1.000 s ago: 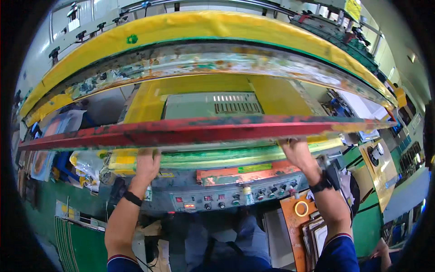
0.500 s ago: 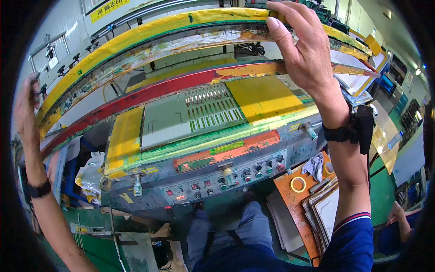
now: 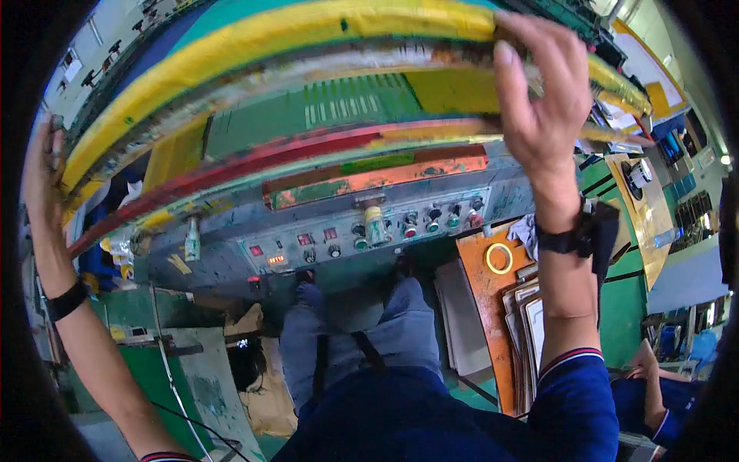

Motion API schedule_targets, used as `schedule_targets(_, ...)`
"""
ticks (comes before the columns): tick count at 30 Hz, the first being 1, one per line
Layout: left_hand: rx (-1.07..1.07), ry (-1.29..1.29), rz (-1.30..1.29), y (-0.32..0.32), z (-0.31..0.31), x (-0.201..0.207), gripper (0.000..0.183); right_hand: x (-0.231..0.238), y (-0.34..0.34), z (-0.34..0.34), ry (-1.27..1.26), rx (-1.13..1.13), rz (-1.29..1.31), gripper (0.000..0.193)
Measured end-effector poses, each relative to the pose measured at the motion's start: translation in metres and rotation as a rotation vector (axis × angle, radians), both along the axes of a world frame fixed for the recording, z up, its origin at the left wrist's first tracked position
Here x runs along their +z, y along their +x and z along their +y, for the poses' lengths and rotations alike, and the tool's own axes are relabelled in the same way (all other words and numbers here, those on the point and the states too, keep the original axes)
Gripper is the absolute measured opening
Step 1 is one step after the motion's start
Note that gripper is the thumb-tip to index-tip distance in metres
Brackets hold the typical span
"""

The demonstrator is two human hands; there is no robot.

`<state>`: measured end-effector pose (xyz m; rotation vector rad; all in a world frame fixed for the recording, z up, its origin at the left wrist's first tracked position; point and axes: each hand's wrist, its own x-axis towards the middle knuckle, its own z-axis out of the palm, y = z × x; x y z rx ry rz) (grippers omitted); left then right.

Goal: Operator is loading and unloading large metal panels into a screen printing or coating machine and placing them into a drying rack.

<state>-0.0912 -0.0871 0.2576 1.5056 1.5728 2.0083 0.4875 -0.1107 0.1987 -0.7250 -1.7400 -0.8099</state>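
Note:
A large screen frame (image 3: 254, 48), its edge wrapped in yellow tape, spans the top of the view, tilted up over a machine bed. My left hand (image 3: 46, 165) is closed around its left end. Over its right part my right hand (image 3: 545, 96) is curled, thumb on the near side and fingers across the top. Below runs a long red bar (image 3: 262, 158), smeared with ochre on its right part. Between frame and bar shows a panel with rows of slots (image 3: 339, 100), flanked by yellow sheets. The frame is partly blurred.
A control panel (image 3: 339, 240) with knobs and lit displays faces me. To its right, an orange table (image 3: 481, 289) holds a tape roll (image 3: 499, 259), a rag and stacked boards (image 3: 527, 323). Another person's arm (image 3: 653, 385) shows at the lower right.
The frame has come nearer to me with both hands on it, and the red bar now overlaps the bed's front. A green surface shows behind the frame. My view has shifted.

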Motion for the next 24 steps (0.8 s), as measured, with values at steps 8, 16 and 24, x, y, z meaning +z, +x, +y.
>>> schedule_targets(8,-0.038,-0.278,-0.094,0.060,-0.013,-0.129,0.026,-0.122,0.000,-0.026,-0.280,-0.062,0.014,0.040)
schedule_targets(16,-0.117,-0.317,-0.153,0.065,-0.033,-0.182,0.028,-0.165,-0.011,-0.041,-0.432,-0.078,0.049,0.046)
schedule_targets(24,-0.114,-0.193,-0.230,0.074,-0.031,-0.185,0.028,-0.168,-0.012,-0.044,-0.452,-0.126,0.047,0.047)
